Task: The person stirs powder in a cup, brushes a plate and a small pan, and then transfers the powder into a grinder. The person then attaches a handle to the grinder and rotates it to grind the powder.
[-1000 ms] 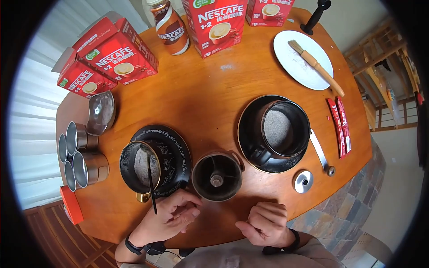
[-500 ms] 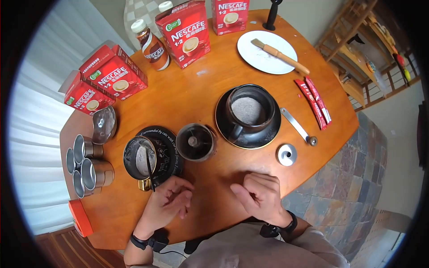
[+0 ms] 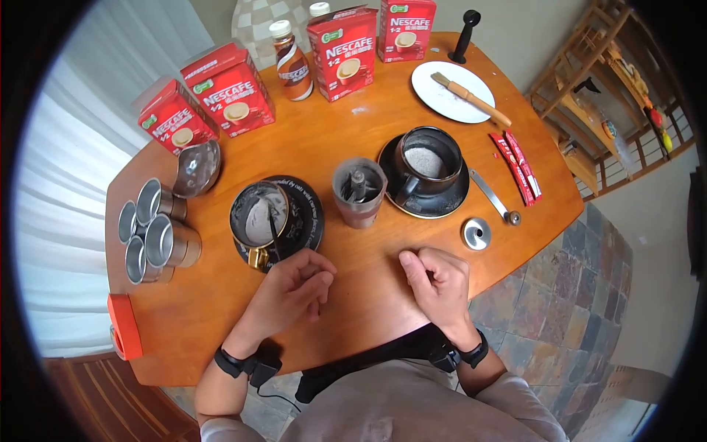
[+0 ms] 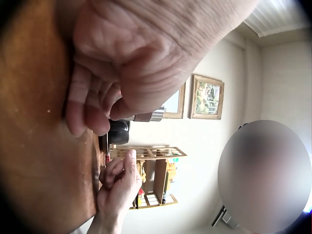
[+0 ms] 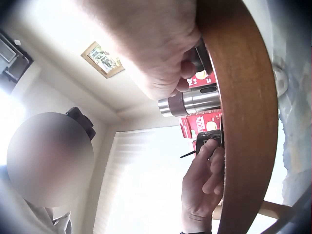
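Observation:
My left hand [image 3: 291, 291] rests at the table's front with fingers loosely bent, holding nothing. Just beyond it, a black cup [image 3: 237, 215] with a gold handle contains grey-white powder, and a thin black stick [image 3: 273, 225] leans out of it. A black saucer [image 3: 313, 214] with white lettering lies under that cup. To the right, my right hand [image 3: 440, 287] lies loosely curled near the edge, thumb along the fingers, with nothing in it. Beyond and between both hands stands an open-topped coffee grinder body [image 3: 359, 214], steel with a brown band [image 5: 177, 104].
Right of the grinder, another black cup [image 3: 411, 186] of powder sits on a saucer. Nearby lie a crank handle [image 3: 490, 195], a round metal lid [image 3: 476, 233] and red sachets [image 3: 515, 168]. Metal cups [image 3: 171, 247] stand left; red boxes [image 3: 236, 103] and a brush [image 3: 468, 96] on a plate are behind.
The head view has shifted, so the table and everything on it appear at a different angle. Both hands keep nearly the same pose and place, still holding nothing.

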A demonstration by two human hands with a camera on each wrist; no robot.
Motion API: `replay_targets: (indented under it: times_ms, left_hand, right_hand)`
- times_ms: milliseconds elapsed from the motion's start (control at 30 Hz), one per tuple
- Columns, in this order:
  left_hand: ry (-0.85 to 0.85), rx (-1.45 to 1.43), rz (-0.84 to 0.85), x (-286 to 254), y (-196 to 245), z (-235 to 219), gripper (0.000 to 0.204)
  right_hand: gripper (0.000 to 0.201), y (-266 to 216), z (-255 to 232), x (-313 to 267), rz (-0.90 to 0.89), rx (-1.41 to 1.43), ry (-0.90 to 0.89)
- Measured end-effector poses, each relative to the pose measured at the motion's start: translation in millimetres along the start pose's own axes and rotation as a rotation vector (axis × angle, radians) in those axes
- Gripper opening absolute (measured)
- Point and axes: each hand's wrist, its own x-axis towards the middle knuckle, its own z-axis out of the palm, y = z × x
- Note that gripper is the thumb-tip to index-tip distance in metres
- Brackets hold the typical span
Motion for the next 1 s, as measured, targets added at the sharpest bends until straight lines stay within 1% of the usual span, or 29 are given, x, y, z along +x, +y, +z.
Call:
replay_targets:
  times_ms: [200, 267, 367, 467, 600, 700, 833, 1000]
  left_hand:
    - [-0.013, -0.010, 0.022, 0.0, -2.0, -0.5, 0.013]
    - [-0.018, 0.007, 0.040, 1.5, -1.3, -0.6, 0.013]
    - [-0.017, 0.041, 0.067, 2.6, -2.1, 0.7, 0.013]
    - [-0.019, 0.053, 0.087, 3.6, -4.3, 0.4, 0.013]
    - [-0.026, 0.063, 0.108, 4.4, -5.2, -0.2, 0.013]
    - [-0.026, 0.070, 0.132, 4.9, -4.1, 0.3, 0.014]
    - [-0.025, 0.082, 0.131, 4.7, -5.4, 2.0, 0.014]
    - [-0.031, 0.086, 0.152, 5.8, -4.4, 1.8, 0.014]
  right_hand:
    - [0.042, 5.1, 3.0, -6.2, 0.061, 0.021, -0.002]
    - [0.043, 6.3, 3.1, -5.3, 0.074, 0.030, 0.022]
    - [0.043, 4.0, 1.0, -4.7, 0.133, 0.067, 0.030]
    - [0.043, 5.5, 1.7, -4.6, 0.097, 0.060, 0.047]
    - [0.042, 1.3, 1.7, -3.9, 0.123, 0.076, 0.051]
    - [0.042, 3.1, -0.5, -3.7, 0.125, 0.052, 0.011]
    - [0.044, -1.6, -0.5, -3.7, 0.160, 0.056, 0.006]
    - [0.046, 6.9, -0.8, -4.1, 0.179, 0.018, 0.002]
